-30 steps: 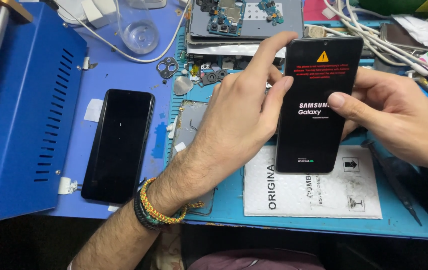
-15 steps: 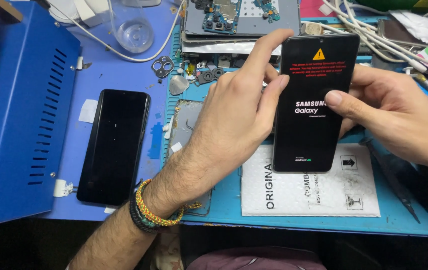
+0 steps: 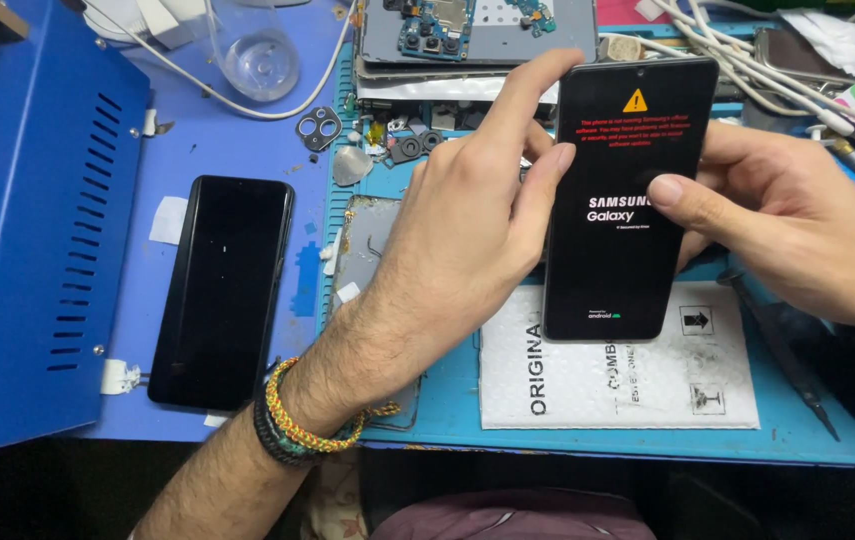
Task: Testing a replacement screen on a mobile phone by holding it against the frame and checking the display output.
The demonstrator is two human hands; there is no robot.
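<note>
Black smartphone (image 3: pixel 622 200) clasped at both edges by left hand (image 3: pixel 467 250) and right hand (image 3: pixel 787 230)

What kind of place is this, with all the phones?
Probably a phone repair bench. Both hands, left hand and right hand, hold a lit phone; an opened phone with bare circuit boards and a loose camera frame lie on the blue mat.

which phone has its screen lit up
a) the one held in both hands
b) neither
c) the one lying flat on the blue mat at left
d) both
a: the phone gripped between the left hand and right hand shows a warning triangle and text on its screen, while the second phone lying flat on the left is dark.
</note>
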